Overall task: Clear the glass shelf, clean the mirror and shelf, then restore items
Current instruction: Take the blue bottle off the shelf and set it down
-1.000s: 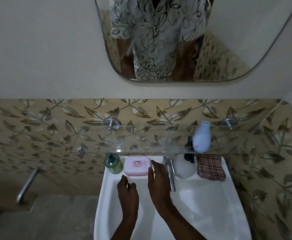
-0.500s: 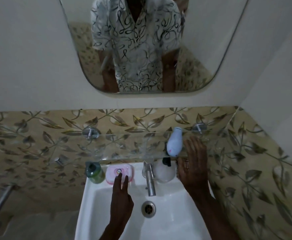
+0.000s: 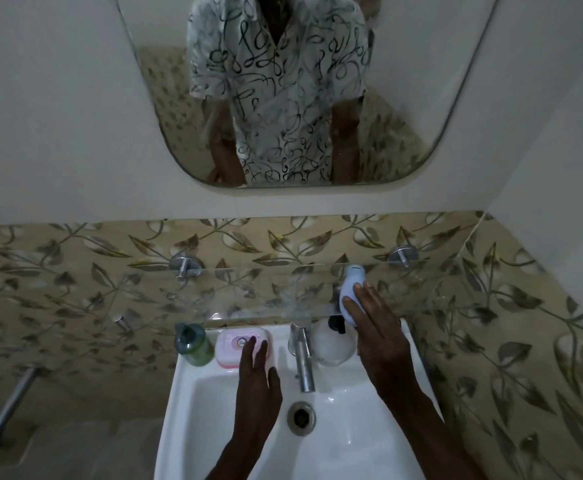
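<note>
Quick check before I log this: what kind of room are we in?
Most likely a small home bathroom: a white washbasin with a chrome tap, a wall mirror above it, and a glass shelf on leaf-patterned tiles.

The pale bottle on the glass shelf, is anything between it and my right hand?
Nothing visible is. The right hand already has its fingers on the pale bottle standing on the glass shelf. The left hand is apart, over the pink soap box.

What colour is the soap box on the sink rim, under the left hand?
The soap box is pink with a paler lid; the head view, the only one, shows it.
</note>
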A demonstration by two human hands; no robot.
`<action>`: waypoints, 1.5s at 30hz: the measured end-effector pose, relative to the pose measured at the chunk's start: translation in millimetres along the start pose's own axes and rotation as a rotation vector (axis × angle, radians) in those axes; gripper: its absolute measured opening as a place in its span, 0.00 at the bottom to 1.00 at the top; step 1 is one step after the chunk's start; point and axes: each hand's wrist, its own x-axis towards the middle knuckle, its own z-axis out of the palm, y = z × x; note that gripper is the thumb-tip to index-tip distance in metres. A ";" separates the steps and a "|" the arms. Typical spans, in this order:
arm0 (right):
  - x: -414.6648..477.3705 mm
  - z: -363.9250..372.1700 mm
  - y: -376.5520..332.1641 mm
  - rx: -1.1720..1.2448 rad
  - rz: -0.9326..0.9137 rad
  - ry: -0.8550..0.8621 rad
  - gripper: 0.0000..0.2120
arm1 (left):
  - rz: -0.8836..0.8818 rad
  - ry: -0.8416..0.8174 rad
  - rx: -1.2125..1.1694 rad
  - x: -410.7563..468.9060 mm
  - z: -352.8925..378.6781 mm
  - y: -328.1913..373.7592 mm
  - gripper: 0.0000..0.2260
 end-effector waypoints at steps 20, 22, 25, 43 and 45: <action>-55.1 33.4 -111.1 0.570 0.682 -0.103 0.13 | -0.408 -0.038 -1.062 -1.2 -21.0 13.1 0.17; -56.2 39.9 -112.7 0.573 0.694 -0.133 0.12 | -0.440 -0.067 -1.088 5.8 -20.0 4.0 0.19; -45.2 55.7 -107.9 0.544 0.685 -0.222 0.12 | -0.439 -0.152 -1.005 21.8 -21.8 -9.7 0.18; 22.8 121.1 -109.3 -0.254 0.356 -0.759 0.19 | -0.107 -0.164 0.007 20.3 -28.3 -54.9 0.22; 21.3 127.3 -109.1 -0.253 0.368 -0.772 0.20 | -0.103 -0.188 0.033 19.9 -30.5 -55.0 0.23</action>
